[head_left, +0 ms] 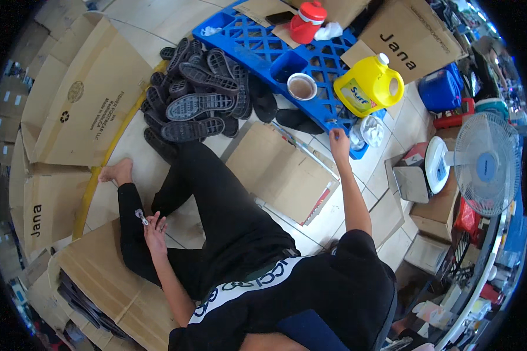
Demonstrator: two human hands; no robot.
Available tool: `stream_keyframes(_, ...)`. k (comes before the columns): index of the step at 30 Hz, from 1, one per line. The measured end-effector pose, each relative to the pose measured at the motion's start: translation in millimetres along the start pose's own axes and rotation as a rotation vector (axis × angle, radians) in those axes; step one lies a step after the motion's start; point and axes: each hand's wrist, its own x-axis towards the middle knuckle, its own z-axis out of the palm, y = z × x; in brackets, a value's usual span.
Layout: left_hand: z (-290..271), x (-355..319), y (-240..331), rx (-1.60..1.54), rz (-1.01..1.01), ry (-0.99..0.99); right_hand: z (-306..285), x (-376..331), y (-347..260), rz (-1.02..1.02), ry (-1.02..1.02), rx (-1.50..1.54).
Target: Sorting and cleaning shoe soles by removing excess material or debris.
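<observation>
I sit on the tiled floor with my legs in black trousers stretched ahead. My left hand (154, 227) is raised beside my left knee and pinches a small shiny metal object (141, 216). My right hand (338, 141) reaches far forward to the near edge of a blue plastic pallet (257, 50), next to a crumpled clear plastic bag (370, 130); its fingertips are at the pallet's rim, and whether they grip anything is unclear. A pile of black shoe soles (200, 100) lies ahead of my legs.
On the pallet stand a cup of brown liquid (302, 88), a yellow jug (369, 85) and a red flask (308, 21). Flat cardboard (281, 171) lies between my arms. Cardboard boxes (85, 102) line the left; a white fan (486, 165) and a blue container (439, 90) stand at the right.
</observation>
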Motion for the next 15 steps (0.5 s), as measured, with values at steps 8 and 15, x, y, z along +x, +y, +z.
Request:
stream_keyframes(8,10,-10,4,-0.059,0.007,0.08,84,87,-67,0.841,-0.264,0.97)
stream_keyframes(15,8,-6,2,-0.019,-0.003,0.047,114,103,-50,0.669,-0.255,1.057)
